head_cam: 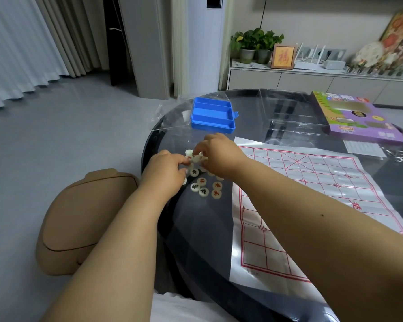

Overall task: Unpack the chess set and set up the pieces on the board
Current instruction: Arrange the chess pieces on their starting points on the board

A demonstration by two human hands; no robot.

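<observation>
A person seated at a dark round table (pixel 196 228) works both bare hands into a heap of pale round chess pieces (pixel 204 185) near the table's left edge. Nearest the camera, the unfolded board sheet (pixel 300 205), white with a red grid, lies flat toward the right side of the table with no piece on it. Its long axis runs away from the viewer, and its left border sits just beside the heap.

Face-up discs marked in red or black lie loose at the near side of the heap. Beyond them the left hand (pixel 166 169) has its fingers curled down among the pieces. The right hand (pixel 219 154), reaching across from the board side, pinches at the top of the cluster. Each appears to hold a piece or two, though the fingertips overlap and the exact grip cannot be made out.

The board lies to the right of both hands, so the right hand is the nearer one for carrying pieces over. Sorting looks to be under way, with placement not yet begun.

Farther back, an open blue plastic tray (pixel 212 116) rests on clear plastic wrapping (pixel 172 122) near the far left edge. A purple game box (pixel 358 119) sits at the far right.
</observation>
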